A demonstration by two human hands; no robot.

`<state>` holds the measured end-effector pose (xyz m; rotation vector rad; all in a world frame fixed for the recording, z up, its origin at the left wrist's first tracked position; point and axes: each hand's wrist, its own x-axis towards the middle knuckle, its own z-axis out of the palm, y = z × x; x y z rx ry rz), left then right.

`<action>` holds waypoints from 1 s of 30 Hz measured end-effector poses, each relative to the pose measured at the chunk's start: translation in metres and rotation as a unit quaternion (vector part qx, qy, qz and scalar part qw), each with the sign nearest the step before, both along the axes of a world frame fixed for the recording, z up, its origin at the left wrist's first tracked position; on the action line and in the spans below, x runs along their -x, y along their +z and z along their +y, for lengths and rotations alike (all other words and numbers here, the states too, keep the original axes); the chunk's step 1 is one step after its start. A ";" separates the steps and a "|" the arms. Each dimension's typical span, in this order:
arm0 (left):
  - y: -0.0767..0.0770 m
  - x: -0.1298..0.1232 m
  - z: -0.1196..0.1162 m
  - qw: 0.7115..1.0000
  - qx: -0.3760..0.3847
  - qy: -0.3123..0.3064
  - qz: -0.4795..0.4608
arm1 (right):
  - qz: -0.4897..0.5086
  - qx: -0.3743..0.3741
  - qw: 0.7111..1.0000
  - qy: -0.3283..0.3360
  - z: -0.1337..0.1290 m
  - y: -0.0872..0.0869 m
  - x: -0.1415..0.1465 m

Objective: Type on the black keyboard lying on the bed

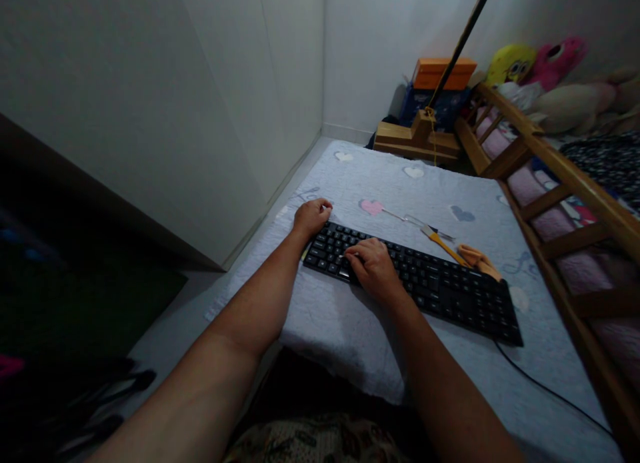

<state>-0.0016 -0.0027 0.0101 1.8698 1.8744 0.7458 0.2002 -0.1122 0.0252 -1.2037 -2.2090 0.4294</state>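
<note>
A black keyboard (430, 276) with a number pad lies at a slant on the cloth-covered table. My right hand (373, 266) is over its left half, fingertips pinched together close to the keys. Whatever is between those fingertips is too small to name. At the keyboard's far left corner rests my left hand (313, 216), its fingers curled in; what they close on, if anything, is hidden. Behind the keyboard lie a brush with a yellow handle (445, 246), a thin metal tool (413, 220) and a folded orange-brown cloth (479, 260).
A pale heart-patterned cloth (345, 173) covers the table. The keyboard's cable (550, 386) runs off to the lower right. A wooden bed rail (565, 156) borders the right side, a white cabinet (225, 116) the left. Behind stand a wooden base with a pole (463, 40) and an orange box (443, 73).
</note>
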 end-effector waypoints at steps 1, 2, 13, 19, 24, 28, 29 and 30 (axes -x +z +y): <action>0.000 0.000 0.000 1.000 -0.001 0.000 0.000 | 0.001 -0.001 1.000 0.001 0.000 0.000 0.000; -0.001 0.000 0.000 1.000 -0.001 -0.001 0.000 | 0.002 -0.002 1.000 0.001 0.000 0.001 0.001; 0.001 -0.001 0.000 1.000 0.001 0.000 0.002 | -0.004 0.000 1.000 0.006 -0.001 0.001 0.006; -0.001 0.000 0.001 1.000 -0.003 -0.003 -0.001 | -0.015 -0.010 1.000 0.008 -0.002 0.002 0.007; -0.004 0.001 0.002 1.000 -0.006 -0.006 -0.001 | -0.017 -0.022 0.999 0.025 -0.003 0.002 0.008; -0.004 0.001 0.003 1.000 -0.004 -0.006 0.000 | -0.012 -0.026 0.999 0.041 -0.004 0.002 0.008; -0.003 0.001 0.003 1.000 -0.003 -0.006 0.000 | -0.011 -0.024 0.999 0.044 -0.004 0.002 0.008; -0.003 0.000 0.003 1.000 -0.003 -0.005 0.001 | -0.011 -0.023 0.999 0.046 -0.004 0.002 0.008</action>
